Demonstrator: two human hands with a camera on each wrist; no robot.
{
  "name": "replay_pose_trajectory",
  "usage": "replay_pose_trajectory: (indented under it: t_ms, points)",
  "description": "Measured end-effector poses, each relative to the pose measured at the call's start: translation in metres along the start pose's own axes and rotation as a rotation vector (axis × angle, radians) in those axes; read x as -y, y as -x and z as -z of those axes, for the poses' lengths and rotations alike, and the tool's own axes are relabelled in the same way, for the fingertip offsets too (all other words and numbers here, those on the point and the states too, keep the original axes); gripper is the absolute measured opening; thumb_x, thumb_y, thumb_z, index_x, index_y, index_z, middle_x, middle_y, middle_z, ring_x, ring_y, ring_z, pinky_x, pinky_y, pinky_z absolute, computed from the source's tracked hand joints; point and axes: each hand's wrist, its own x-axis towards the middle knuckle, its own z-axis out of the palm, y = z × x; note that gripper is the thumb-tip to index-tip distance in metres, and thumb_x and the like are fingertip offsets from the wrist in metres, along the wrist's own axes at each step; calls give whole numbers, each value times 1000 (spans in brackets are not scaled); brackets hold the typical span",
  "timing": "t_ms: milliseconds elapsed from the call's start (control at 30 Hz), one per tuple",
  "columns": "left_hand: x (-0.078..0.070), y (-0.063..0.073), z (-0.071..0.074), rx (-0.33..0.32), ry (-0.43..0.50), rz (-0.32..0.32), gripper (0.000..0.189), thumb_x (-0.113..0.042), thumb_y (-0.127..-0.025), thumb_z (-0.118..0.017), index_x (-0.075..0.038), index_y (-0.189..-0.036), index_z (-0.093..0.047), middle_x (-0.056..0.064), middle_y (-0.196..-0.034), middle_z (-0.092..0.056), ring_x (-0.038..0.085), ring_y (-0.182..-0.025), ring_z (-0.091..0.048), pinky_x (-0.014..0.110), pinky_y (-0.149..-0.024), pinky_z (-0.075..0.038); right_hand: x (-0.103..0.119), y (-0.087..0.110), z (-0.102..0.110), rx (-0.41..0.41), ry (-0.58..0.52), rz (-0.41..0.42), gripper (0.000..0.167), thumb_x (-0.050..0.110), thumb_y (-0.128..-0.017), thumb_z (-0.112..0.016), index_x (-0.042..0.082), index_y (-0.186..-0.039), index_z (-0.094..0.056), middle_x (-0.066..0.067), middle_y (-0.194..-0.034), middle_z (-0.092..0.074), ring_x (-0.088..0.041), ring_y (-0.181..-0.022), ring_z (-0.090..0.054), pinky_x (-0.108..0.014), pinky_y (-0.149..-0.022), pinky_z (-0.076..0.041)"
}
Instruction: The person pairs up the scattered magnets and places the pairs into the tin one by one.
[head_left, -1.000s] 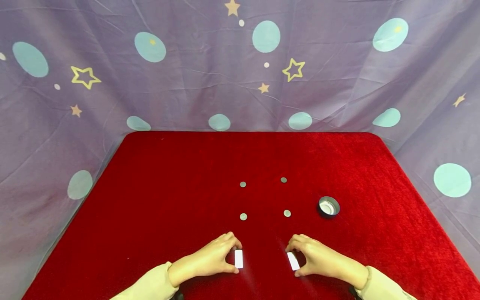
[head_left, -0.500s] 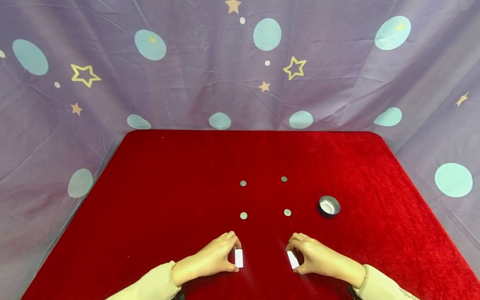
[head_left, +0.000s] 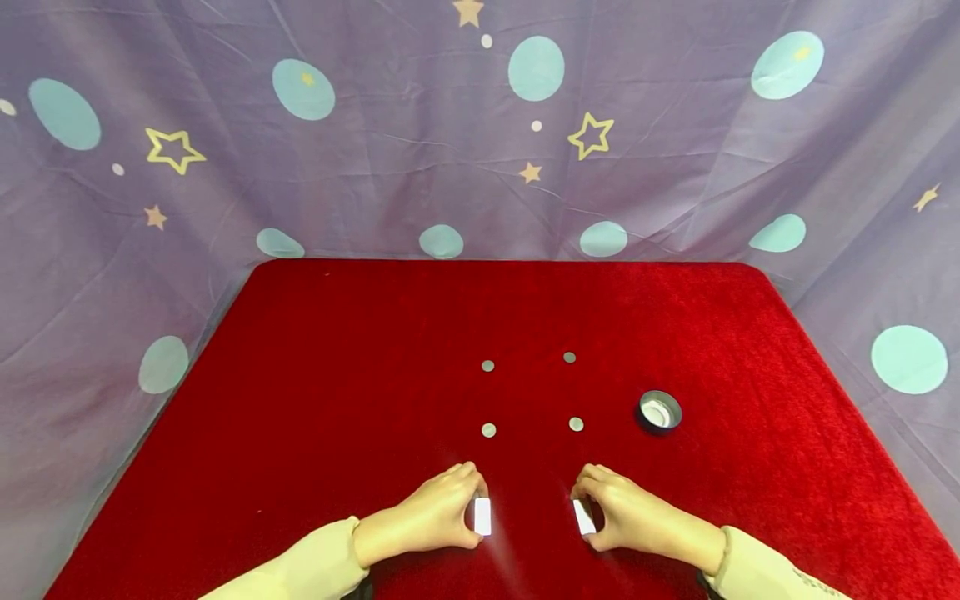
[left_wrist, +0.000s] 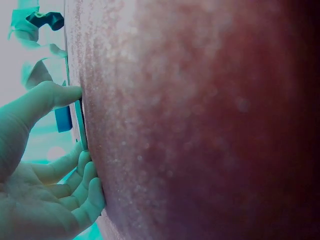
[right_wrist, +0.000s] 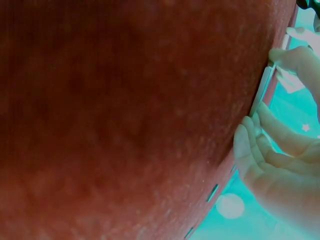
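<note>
Low at the front of the red cloth, my left hand point(head_left: 435, 512) pinches a small, flat white rectangular piece point(head_left: 483, 517) between thumb and fingertips. Facing it, my right hand point(head_left: 633, 512) pinches a similar white rectangular piece point(head_left: 583, 517), slightly tilted. A gap of red cloth separates the two. In the left wrist view the left hand point(left_wrist: 50, 200) holds the thin piece point(left_wrist: 80, 125) by its ends, close to the cloth. The right wrist view has the right hand point(right_wrist: 285, 160) holding its thin, flat piece point(right_wrist: 261, 90) the same way, thumb at one end and fingers at the other.
Several small silvery discs lie spread beyond the hands, among them a near-left disc point(head_left: 489, 430) and a near-right disc point(head_left: 576, 424). A small round dark-rimmed dish point(head_left: 660, 411) stands to their right. A purple patterned curtain point(head_left: 405, 167) hangs behind the red-covered table point(head_left: 360, 350).
My left hand has shifted slightly right and my right hand slightly left, each with its white piece, so the gap has narrowed a little. The discs and dish stay put.
</note>
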Motion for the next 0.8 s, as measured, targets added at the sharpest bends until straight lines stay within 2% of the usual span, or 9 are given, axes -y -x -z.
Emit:
replay_pose_trajectory:
  t_ms: [300, 800]
  points:
    - [-3, -6, -3, -30, -37, -45, 36, -22, -59, -75, -8, -87, -57, -7, -83, -48, 4, -75, -43, 17, -68, -42, -1, -4, -3, -16, -14, 7, 31, 9, -57, -72, 5, -84, -58, 6, -84, -48, -3, -73, -41, -11, -61, -38]
    - [-10, -17, -8, -36, -80, -67, 35, -25, -58, -74, -11, -84, -57, -7, -79, -47, 5, -74, -45, 17, -67, -41, 7, -18, -4, 34, -54, -30, 30, 8, -58, -70, 4, -86, -59, 6, -83, -48, -2, -71, -41, -11, -60, -39]
